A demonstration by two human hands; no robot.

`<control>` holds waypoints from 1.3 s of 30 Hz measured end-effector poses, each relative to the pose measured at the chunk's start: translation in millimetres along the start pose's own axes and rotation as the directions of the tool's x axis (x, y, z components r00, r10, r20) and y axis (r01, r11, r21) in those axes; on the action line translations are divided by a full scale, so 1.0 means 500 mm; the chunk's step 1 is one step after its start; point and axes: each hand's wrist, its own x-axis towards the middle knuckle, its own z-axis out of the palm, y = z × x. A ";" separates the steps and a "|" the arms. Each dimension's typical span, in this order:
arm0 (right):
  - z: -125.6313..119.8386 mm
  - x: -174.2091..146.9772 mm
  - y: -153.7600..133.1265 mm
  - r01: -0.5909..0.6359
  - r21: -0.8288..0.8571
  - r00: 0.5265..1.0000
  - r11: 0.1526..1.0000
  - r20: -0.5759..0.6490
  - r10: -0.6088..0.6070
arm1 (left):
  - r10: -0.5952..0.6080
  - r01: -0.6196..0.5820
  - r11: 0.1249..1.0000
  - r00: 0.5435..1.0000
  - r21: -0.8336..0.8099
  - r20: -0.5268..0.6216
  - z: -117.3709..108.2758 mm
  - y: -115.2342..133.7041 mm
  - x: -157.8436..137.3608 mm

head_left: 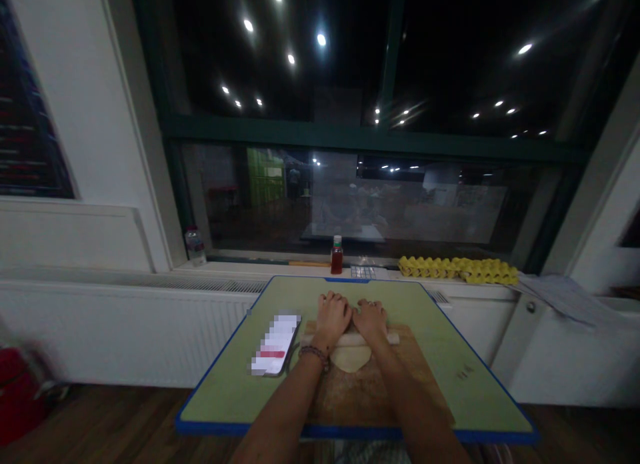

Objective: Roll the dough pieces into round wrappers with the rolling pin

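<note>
A pale rolling pin [393, 339] lies crosswise on a wooden board [367, 404]. My left hand [334, 317] and my right hand [371, 317] press on it side by side, fingers curled over its far side. The two hands nearly touch at the thumbs, and their backs hide most of the pin's middle. A flat, rounded sheet of dough [351, 359] sticks out from under the pin toward me; its far part is hidden. Round my left wrist is a beaded bracelet [316, 355].
The board rests on a green table with a blue rim [480, 404]. Left of it lies a lit phone [277, 344]. On the window sill stand a water bottle [195, 247], a bottle of red liquid [337, 256] and yellow egg trays [457, 270]. Papers [565, 297] lie farther right.
</note>
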 end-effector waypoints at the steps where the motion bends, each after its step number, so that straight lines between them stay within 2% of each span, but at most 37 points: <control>1: -0.001 0.002 0.000 0.000 0.004 1.000 1.000 -0.004 0.000 | 0.001 -0.001 1.000 1.000 0.003 -0.006 0.001 -0.001 0.002; 8: -0.011 0.015 -0.004 0.022 0.099 0.996 0.995 -0.087 -0.014 | 0.026 -0.025 0.999 0.998 0.034 -0.049 0.003 -0.004 0.014; 13: -0.008 0.024 -0.003 -0.004 0.186 0.982 0.982 -0.186 0.040 | 0.017 -0.014 0.999 0.997 0.038 -0.077 0.002 -0.007 0.021; 24: -0.003 0.048 0.000 -0.068 0.195 0.992 0.978 -0.094 0.087 | -0.049 0.049 0.999 0.998 0.000 -0.040 0.004 -0.018 0.032; 33: -0.003 0.059 0.002 -0.080 0.211 0.993 0.974 -0.067 0.096 | -0.041 0.042 0.999 0.997 0.005 -0.064 0.015 -0.024 0.036; 39: 0.001 0.034 -0.001 -0.017 0.116 0.999 0.993 -0.029 0.021 | -0.008 0.008 1.000 1.000 0.027 -0.027 0.013 -0.015 0.019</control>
